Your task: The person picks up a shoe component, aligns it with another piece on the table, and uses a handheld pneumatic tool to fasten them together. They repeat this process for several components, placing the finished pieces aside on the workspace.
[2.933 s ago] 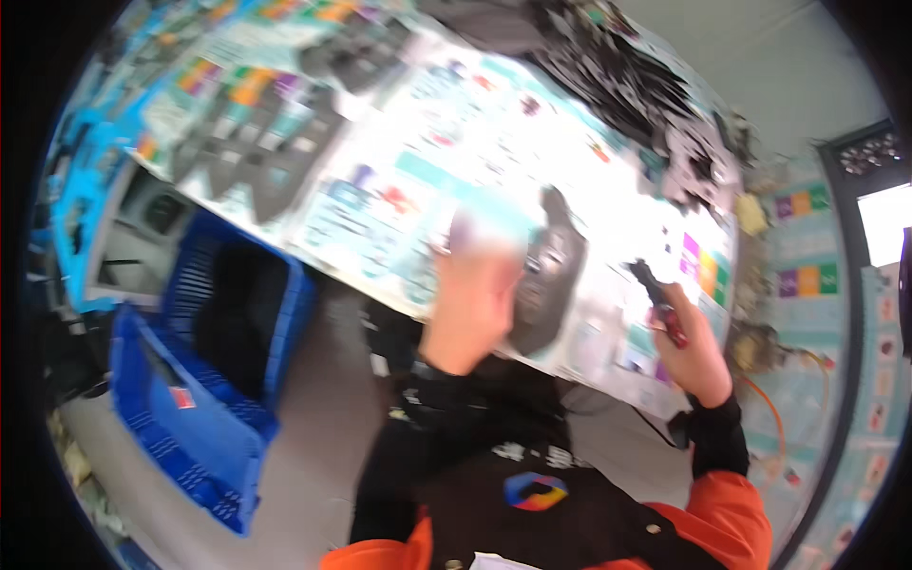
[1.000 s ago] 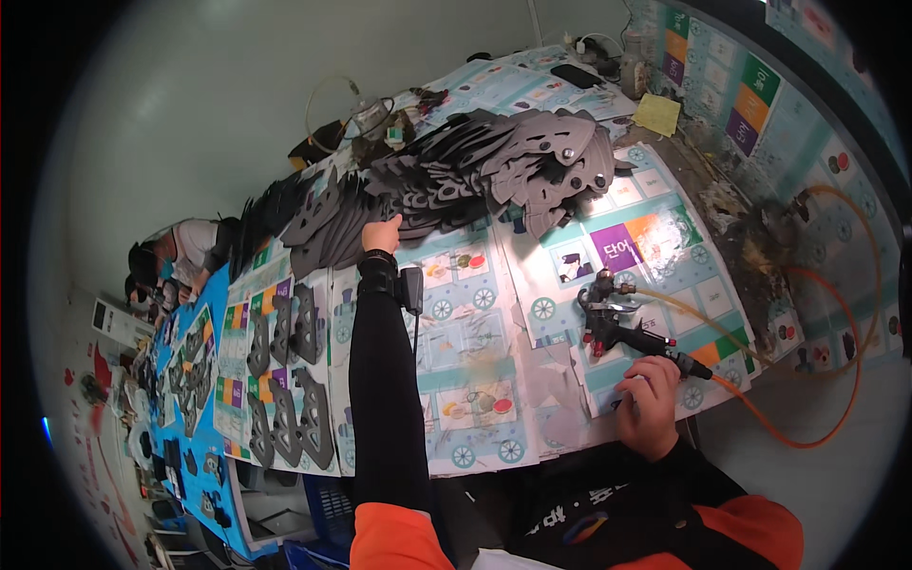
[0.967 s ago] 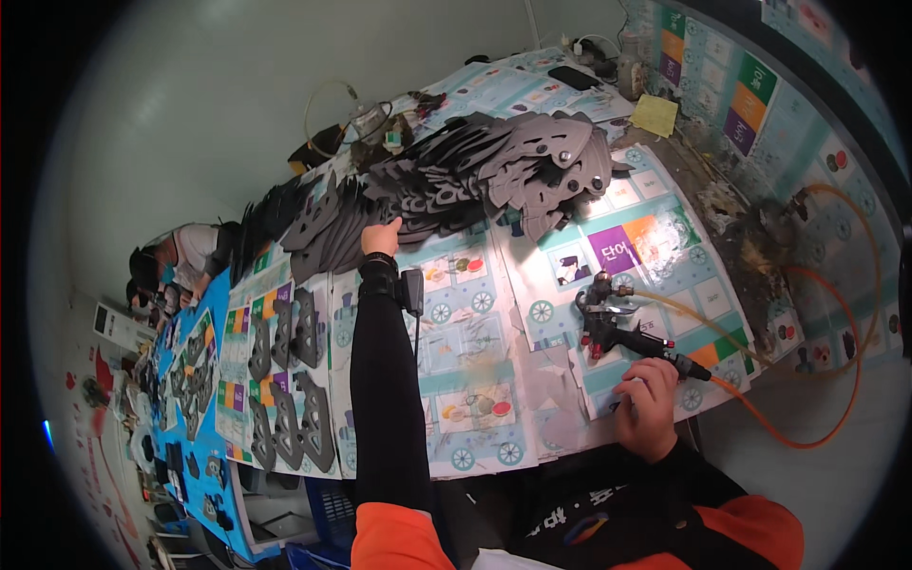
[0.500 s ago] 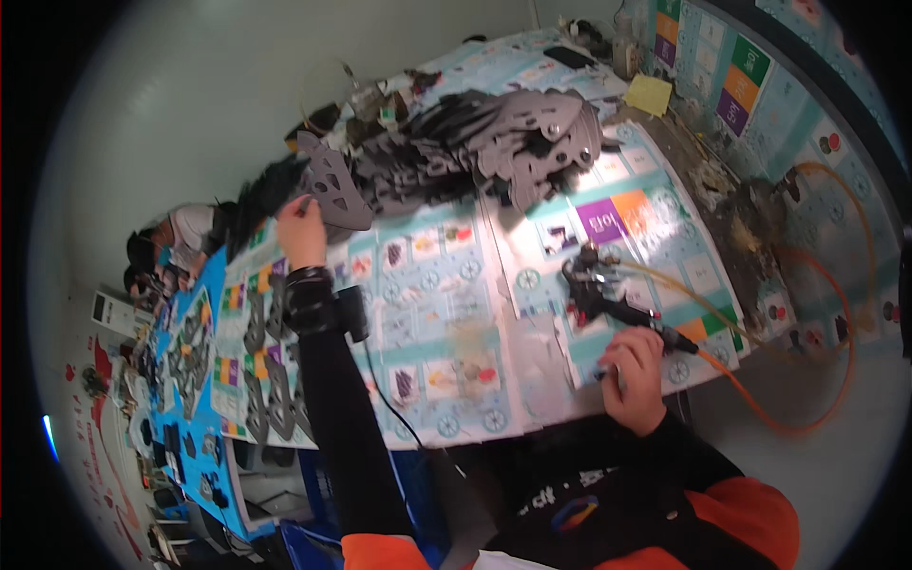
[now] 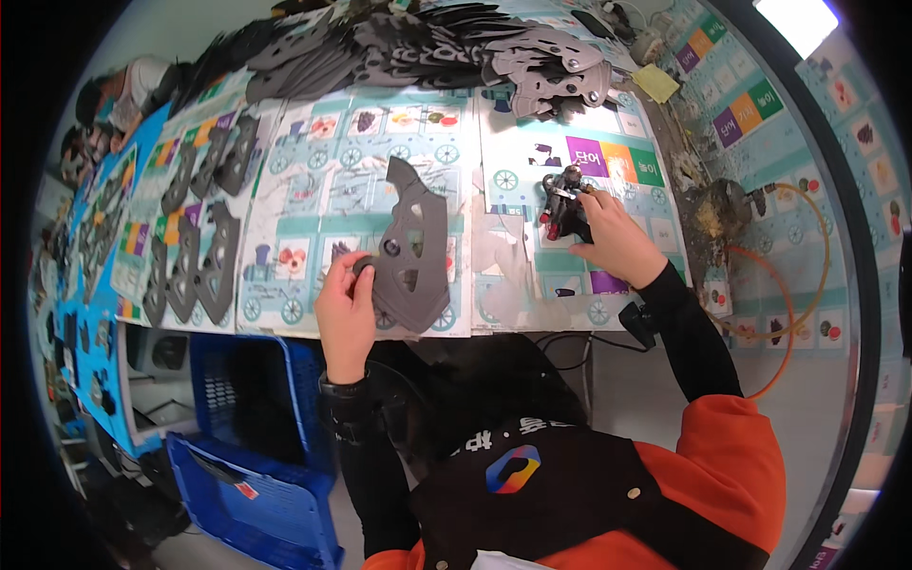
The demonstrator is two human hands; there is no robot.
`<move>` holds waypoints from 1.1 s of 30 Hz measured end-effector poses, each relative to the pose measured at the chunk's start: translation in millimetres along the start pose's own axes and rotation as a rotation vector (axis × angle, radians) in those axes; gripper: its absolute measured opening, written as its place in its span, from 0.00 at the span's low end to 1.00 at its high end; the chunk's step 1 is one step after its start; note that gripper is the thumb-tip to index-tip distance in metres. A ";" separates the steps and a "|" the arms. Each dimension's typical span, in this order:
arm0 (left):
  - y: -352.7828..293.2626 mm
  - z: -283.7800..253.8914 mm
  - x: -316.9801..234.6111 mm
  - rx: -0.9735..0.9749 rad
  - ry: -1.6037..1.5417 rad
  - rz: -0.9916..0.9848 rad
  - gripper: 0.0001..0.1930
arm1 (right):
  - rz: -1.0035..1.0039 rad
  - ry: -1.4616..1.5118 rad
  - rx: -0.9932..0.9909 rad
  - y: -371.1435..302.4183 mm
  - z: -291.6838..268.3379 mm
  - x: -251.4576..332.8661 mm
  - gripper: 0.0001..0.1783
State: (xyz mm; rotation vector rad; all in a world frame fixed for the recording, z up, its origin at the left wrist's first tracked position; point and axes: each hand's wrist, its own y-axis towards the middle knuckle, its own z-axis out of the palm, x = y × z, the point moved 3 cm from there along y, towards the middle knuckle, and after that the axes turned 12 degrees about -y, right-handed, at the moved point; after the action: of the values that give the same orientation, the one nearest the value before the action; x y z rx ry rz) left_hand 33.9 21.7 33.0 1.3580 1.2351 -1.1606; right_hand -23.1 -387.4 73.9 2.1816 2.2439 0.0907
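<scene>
My left hand (image 5: 346,309) pinches the near left edge of a flat dark-grey panel (image 5: 429,249), which has cut-out holes, a round spot and a curved, narrow upper end. The panel is over the printed table cover, its narrow end pointing away from me. On the right, my right hand (image 5: 613,236) is closed round the dark handle of a spray gun (image 5: 568,198) with metal fittings and red parts. Its fingers partly hide the handle. The gun sits low over the table; I cannot tell whether it touches.
A heap of similar grey panels (image 5: 418,57) runs along the table's far side. Several more (image 5: 217,261) lie in rows at left. An orange hose (image 5: 787,313) and a yellow hose (image 5: 825,252) loop at right. Blue crates (image 5: 252,503) stand below the table's left. A person (image 5: 133,90) sits far left.
My left hand has come from the heap toward me with a grey panel. My right hand has moved forward and closed on the spray gun. The view has shifted.
</scene>
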 end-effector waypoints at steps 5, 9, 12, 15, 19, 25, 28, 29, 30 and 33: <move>-7.4 18.9 -2.4 -0.124 0.269 0.292 0.11 | 0.007 0.051 0.167 19.7 -9.6 -4.4 0.33; -4.2 32.5 -0.2 -0.170 0.314 0.418 0.11 | 0.131 0.207 0.071 32.1 2.8 -31.9 0.23; -4.2 32.6 3.7 -0.171 0.374 0.403 0.10 | 0.302 0.947 0.381 31.6 -55.7 25.6 0.24; -0.9 33.2 9.8 -0.179 0.410 0.441 0.10 | 0.119 0.986 0.593 35.2 -82.1 78.7 0.22; -1.0 28.9 10.1 -0.176 0.386 0.395 0.10 | -0.056 0.939 0.767 40.0 -78.1 121.5 0.17; -4.1 23.9 9.7 -0.204 0.326 0.384 0.09 | 0.144 0.775 0.921 46.2 -81.2 159.2 0.15; -3.7 22.7 8.3 -0.228 0.363 0.422 0.09 | 0.123 0.719 0.924 47.5 -74.5 163.1 0.16; -3.1 22.3 9.1 -0.238 0.358 0.406 0.09 | 0.102 0.720 0.920 48.6 -73.5 164.1 0.16; -2.4 22.3 9.5 -0.244 0.365 0.413 0.10 | 0.083 0.721 0.916 49.8 -72.4 165.1 0.16; -2.7 23.0 11.3 -0.274 0.371 0.407 0.10 | 0.100 0.655 0.929 48.9 -73.0 169.3 0.22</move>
State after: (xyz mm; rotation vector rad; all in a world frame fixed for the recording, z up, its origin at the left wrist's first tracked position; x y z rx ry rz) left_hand 30.5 0.3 19.0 1.5608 1.2399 -0.4513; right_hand 17.3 -219.3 154.6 3.0643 2.9182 -0.3714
